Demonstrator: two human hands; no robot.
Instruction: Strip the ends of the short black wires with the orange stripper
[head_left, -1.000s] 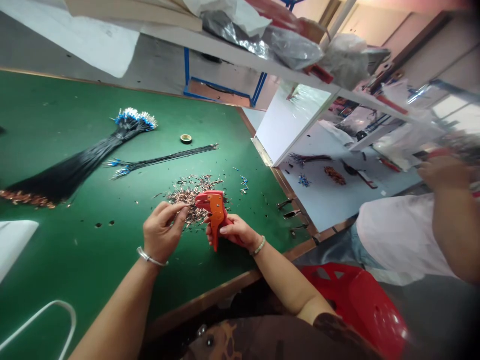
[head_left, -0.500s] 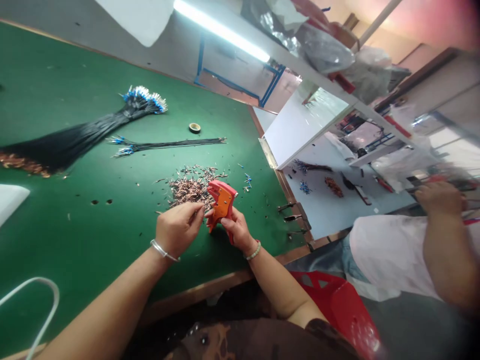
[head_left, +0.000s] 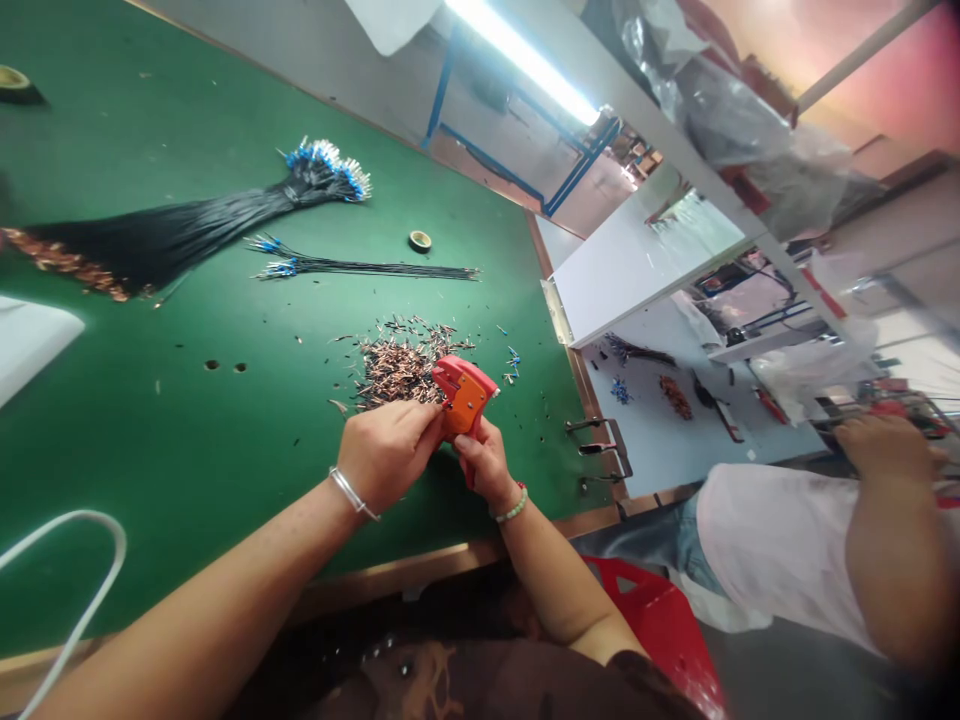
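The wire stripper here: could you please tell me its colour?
The wire stripper is orange and red, in the head view.

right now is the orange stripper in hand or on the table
In hand: the right hand grips the orange stripper by its handle.

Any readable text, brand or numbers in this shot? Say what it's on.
Nothing can be read: the orange wire stripper in the right hand shows no legible marking, and any small print on it would be too small and blurred to tell.
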